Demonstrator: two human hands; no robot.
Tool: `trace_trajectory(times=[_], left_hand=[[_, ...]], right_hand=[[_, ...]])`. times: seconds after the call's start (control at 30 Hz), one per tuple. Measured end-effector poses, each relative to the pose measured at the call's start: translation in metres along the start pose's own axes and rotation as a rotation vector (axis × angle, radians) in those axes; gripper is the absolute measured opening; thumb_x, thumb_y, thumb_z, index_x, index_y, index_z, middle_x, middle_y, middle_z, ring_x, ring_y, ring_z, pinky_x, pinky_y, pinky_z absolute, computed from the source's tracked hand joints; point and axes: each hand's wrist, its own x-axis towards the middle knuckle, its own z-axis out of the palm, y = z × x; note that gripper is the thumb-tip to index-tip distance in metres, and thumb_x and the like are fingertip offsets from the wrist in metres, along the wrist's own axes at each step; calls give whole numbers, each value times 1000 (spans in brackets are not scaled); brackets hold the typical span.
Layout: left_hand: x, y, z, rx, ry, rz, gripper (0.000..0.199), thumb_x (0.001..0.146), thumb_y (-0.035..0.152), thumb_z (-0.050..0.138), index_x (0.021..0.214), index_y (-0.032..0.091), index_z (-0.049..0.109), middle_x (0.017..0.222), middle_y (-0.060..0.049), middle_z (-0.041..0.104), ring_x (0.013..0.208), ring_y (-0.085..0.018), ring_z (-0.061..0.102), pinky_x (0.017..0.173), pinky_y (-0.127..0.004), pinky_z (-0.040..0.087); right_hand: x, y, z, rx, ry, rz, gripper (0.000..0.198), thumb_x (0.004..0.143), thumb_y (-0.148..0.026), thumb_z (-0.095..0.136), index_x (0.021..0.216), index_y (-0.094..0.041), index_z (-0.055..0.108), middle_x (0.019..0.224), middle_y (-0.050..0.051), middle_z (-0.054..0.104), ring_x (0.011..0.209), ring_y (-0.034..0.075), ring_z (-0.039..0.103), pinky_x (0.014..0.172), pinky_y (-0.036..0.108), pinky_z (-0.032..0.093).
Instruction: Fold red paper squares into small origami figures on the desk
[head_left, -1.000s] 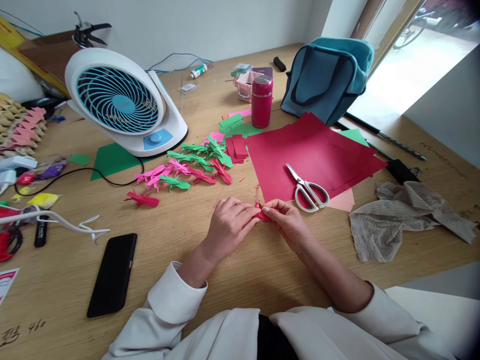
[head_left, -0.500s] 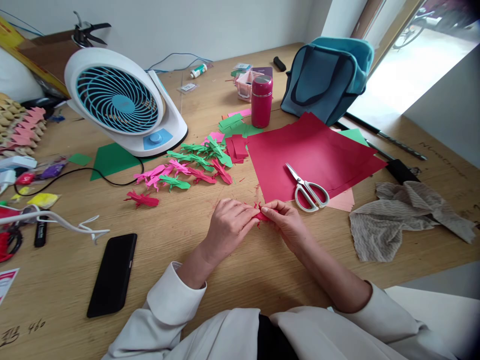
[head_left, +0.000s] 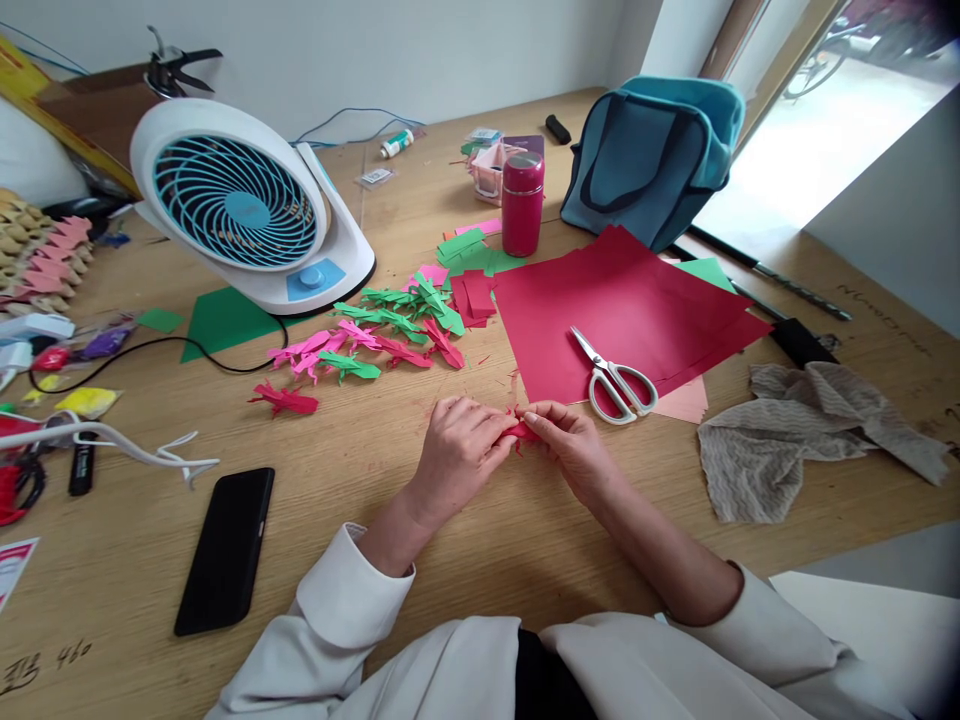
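Between my two hands is a small red folded paper figure [head_left: 519, 430], with thin cut strips sticking out; much of it is hidden by fingers. My left hand [head_left: 466, 440] pinches its left end. On the right end, the thumb and fingers of my right hand [head_left: 570, 440] are closed. White-handled scissors [head_left: 616, 378] lie slightly open just beyond my right hand, on large red paper sheets [head_left: 630, 290]. Left of the sheets lie several similar paper figures in green [head_left: 390, 318], pink [head_left: 307, 345] and red [head_left: 283, 397].
A white and blue fan [head_left: 244, 205] stands at the back left, its black cord [head_left: 161, 345] trailing left. A red flask [head_left: 523, 205] and a blue bag [head_left: 649, 165] are at the back. A black phone [head_left: 225, 550] lies front left, a grey cloth [head_left: 772, 440] at right.
Both hands stay in nearly the same place, with the fingers shifting slightly on the red paper figure. More of its body shows between them now.
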Motion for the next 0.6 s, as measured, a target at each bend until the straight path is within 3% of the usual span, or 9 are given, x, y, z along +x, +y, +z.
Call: trace_trajectory(times=[0.2,0.6], left_hand=[[0,-1,-1,4,-17,6,10,92,26,60,96,22,68,91,-1,75,85,-18,62,85,-38,39],[0,3,2,105,-5,41,8,89,19,58,91,19,66,85,-2,73,81,-19,61,84,-40,38]], right_hand=[[2,1,1,26,63,-16,33,59,-39,89,78,-22,69,80,0,72,71,13,63,69,26,52],[0,-2,4,27,25,51,36,59,-42,88,79,-20,69,79,0,70,70,12,62,68,25,50]])
